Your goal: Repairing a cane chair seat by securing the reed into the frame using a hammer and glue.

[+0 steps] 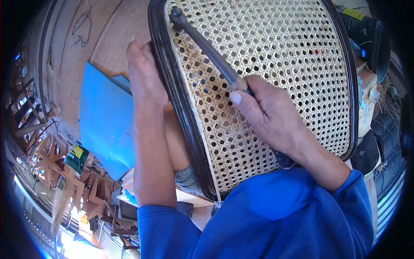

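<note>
A cane-webbing panel in a dark, rounded wooden frame leans across my lap. A thin pale strip runs along the inner left edge of the frame, its loose end hanging past the lower corner. My right hand grips a hammer over the webbing, the hammer's head near the frame's upper left corner. Whether the head touches the strip, I cannot tell. At the frame's left side, my left hand holds the outer edge, with some fingers hidden behind it.
Left of my arm lies a blue sheet, with a green and yellow can and brown wooden pieces beyond. A bent wire rests on the wooden surface. A dark container stands at the right, near loose fibres.
</note>
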A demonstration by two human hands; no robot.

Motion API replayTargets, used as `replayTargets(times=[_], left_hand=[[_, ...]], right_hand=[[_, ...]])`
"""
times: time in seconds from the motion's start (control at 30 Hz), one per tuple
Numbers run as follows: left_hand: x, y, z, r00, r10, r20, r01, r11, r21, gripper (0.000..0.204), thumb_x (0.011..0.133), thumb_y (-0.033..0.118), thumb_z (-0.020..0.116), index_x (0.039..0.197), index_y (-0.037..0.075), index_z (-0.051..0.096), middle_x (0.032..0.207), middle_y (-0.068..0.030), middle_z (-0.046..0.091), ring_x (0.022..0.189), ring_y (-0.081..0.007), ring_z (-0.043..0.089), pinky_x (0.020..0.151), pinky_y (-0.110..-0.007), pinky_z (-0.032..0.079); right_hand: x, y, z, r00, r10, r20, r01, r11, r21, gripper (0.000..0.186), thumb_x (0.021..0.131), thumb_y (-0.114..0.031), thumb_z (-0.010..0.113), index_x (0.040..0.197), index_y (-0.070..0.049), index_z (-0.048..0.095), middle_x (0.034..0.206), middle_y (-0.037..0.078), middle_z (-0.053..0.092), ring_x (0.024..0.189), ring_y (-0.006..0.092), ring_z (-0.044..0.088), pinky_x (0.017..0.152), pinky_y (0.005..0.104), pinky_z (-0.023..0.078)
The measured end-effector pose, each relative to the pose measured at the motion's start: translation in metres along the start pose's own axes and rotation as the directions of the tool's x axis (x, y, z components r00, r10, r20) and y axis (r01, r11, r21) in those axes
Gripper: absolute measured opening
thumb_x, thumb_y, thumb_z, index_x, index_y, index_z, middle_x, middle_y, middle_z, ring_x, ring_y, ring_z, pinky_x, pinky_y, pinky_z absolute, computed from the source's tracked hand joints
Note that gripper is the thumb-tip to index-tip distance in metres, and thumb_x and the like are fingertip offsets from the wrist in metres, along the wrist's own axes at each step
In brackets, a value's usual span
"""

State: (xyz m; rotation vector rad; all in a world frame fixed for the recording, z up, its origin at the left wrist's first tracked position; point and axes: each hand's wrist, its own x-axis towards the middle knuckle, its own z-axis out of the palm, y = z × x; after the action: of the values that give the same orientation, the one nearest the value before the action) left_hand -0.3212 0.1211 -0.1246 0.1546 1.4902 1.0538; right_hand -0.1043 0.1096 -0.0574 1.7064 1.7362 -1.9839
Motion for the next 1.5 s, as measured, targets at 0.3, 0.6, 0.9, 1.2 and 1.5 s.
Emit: replayTargets(times=[0.3, 0.6, 0.9, 1.2, 1.5], left_hand=[[-0.001, 0.0, 0.001, 1.0, -0.005, -0.009, 0.006, 0.999, 0.037, 0.083, 0.092, 0.066, 0.025, 0.116, -0.009, 0.052, 0.095, -0.0134, 0.065, 0.082, -0.0184, 0.061, 0.079, -0.03, 0.051], [0.002, -0.003, 0.003, 1.0, 0.018, -0.016, -0.016, 0.995, 0.101, 0.069, 0.094, 0.056, 0.039, 0.118, -0.006, 0.054, 0.106, -0.0168, 0.065, 0.093, -0.0227, 0.063, 0.087, -0.034, 0.05], [0.06, 0.027, 0.011, 0.979, 0.135, -0.154, 0.018, 0.692, 0.722, 0.071, 0.081, 0.051, 0.059, 0.113, -0.013, 0.058, 0.107, -0.027, 0.064, 0.102, -0.0321, 0.062, 0.089, -0.037, 0.045], [-0.018, 0.0, 0.01, 0.95, 0.3, -0.09, -0.063, 0.467, 0.882, 0.066, 0.084, 0.037, 0.061, 0.128, -0.009, 0.045, 0.12, -0.029, 0.057, 0.115, -0.035, 0.055, 0.097, -0.037, 0.041], [0.002, 0.026, 0.038, 0.915, 0.393, -0.086, -0.036, 0.292, 0.956, 0.062, 0.084, 0.04, 0.056, 0.122, -0.008, 0.05, 0.117, -0.0308, 0.058, 0.111, -0.0414, 0.056, 0.095, -0.041, 0.042]], right_hand=[[0.016, -0.001, 0.001, 0.997, -0.05, -0.064, 0.048, 0.998, -0.03, 0.033, 0.096, -0.03, 0.053, 0.094, 0.002, 0.057, 0.063, 0.01, 0.052, 0.054, 0.0177, 0.05, 0.052, 0.0326, 0.043], [0.015, 0.002, -0.003, 0.998, -0.063, -0.02, 0.062, 0.998, -0.027, 0.033, 0.096, -0.03, 0.052, 0.098, 0.002, 0.057, 0.06, 0.006, 0.05, 0.052, 0.0129, 0.051, 0.049, 0.0286, 0.042], [-0.028, 0.028, -0.024, 0.998, 0.049, 0.028, -0.054, 0.979, 0.198, 0.028, 0.097, -0.027, 0.05, 0.093, 0.0, 0.052, 0.062, 0.001, 0.05, 0.045, 0.0074, 0.05, 0.044, 0.0231, 0.043], [-0.055, 0.043, -0.035, 0.997, 0.072, 0.011, -0.072, 0.96, 0.271, 0.028, 0.096, -0.028, 0.052, 0.094, 0.0, 0.053, 0.061, 0.001, 0.05, 0.045, 0.0099, 0.051, 0.042, 0.0258, 0.043], [-0.049, 0.055, -0.04, 1.0, 0.022, 0.011, -0.025, 0.929, 0.37, 0.031, 0.095, -0.029, 0.052, 0.095, 0.002, 0.055, 0.062, 0.002, 0.052, 0.045, 0.01, 0.051, 0.043, 0.0261, 0.042]])
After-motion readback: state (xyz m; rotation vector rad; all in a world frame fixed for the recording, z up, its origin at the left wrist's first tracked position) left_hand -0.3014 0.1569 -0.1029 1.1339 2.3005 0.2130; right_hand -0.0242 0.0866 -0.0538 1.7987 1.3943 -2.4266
